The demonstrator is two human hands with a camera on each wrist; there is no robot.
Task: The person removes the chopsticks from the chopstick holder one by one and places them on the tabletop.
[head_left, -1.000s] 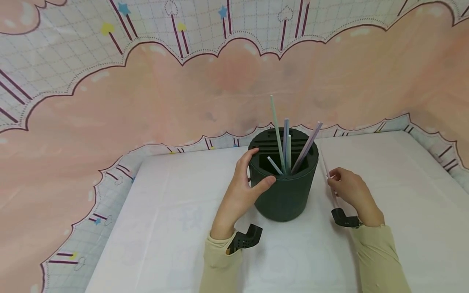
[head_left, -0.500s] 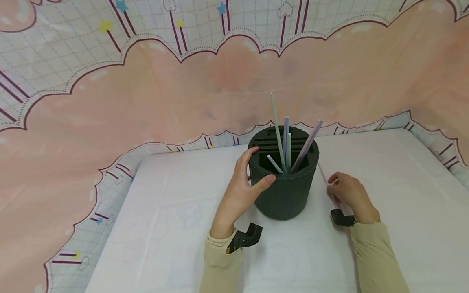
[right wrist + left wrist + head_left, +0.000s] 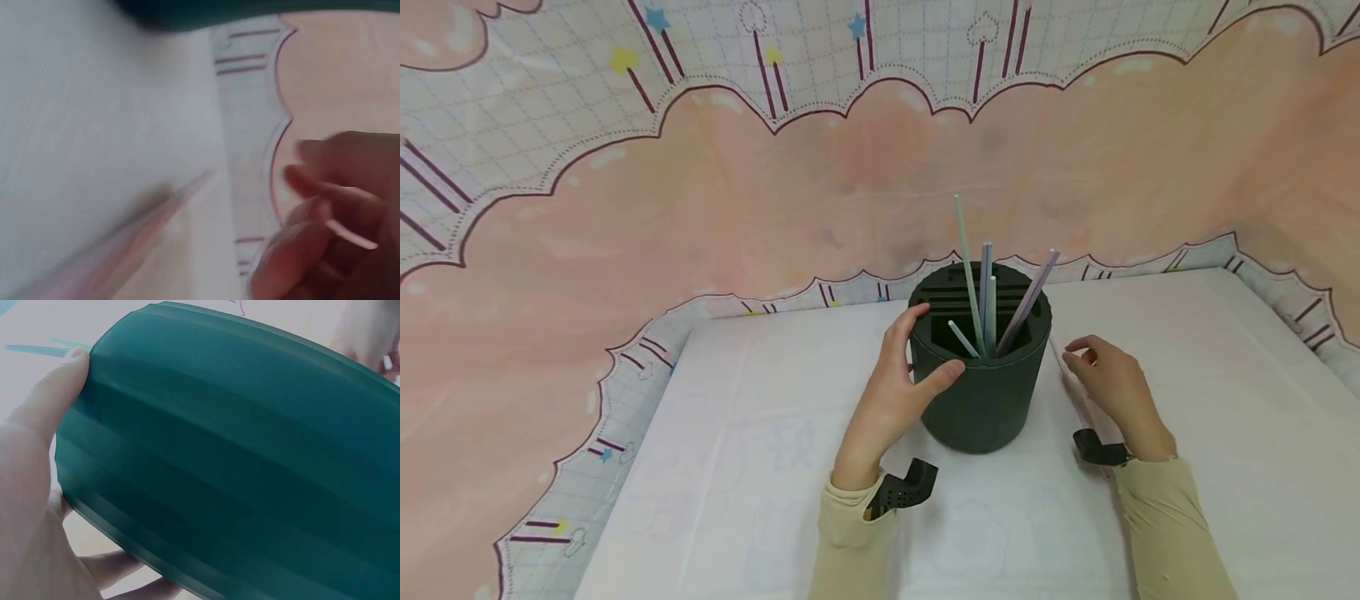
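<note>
A dark green pen holder (image 3: 981,408) with a slotted top (image 3: 943,292) stands upright on the white-covered table. Several pastel straws (image 3: 1026,304) lean in its opening, green, blue and purple. My left hand (image 3: 887,400) grips its left side, the thumb over the front rim and the other fingers behind; the left wrist view shows the fluted wall (image 3: 219,444) between them. To the right of the holder, my right hand (image 3: 1112,383) hovers, fingers loosely curled and holding nothing. A pale pink straw (image 3: 119,265) lies beside that hand, apart from its fingers (image 3: 294,253).
White cloth (image 3: 760,417) covers the table around the holder. Behind it hangs a peach and white patterned curtain (image 3: 737,200), its scalloped border running along the table's back and side edges. Black wrist cameras (image 3: 906,486) sit on both wrists.
My right hand has let go of the pink straw and lifted slightly away from it; the straw now lies on the table. My left hand and the pen holder stay in place.
</note>
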